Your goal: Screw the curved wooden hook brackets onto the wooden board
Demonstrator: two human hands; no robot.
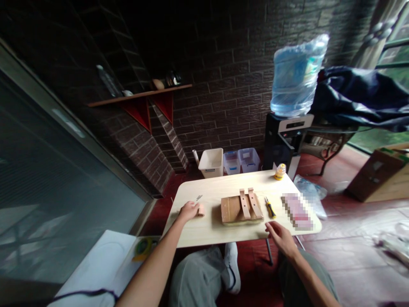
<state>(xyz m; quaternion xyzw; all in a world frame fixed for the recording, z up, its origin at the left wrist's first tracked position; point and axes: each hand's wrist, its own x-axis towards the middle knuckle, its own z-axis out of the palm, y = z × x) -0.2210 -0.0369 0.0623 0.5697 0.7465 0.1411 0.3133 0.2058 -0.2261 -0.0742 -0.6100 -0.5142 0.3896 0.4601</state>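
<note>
Left of the cardboard box [230, 209], left hand [189, 210], fingers bent, at small wooden block [201, 210]; can't tell if gripped. Right hand [277, 234], front-right of box, loosely curled, looks empty. Step: probably block handling; next move calls for secure pinch.

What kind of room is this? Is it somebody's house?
It could be a home or a small office; I can't tell which. A brown wooden shelf hangs on the dark brick-patterned wall, a black water dispenser holds a big blue plastic bottle, and there's a pale rectangular table.
</note>
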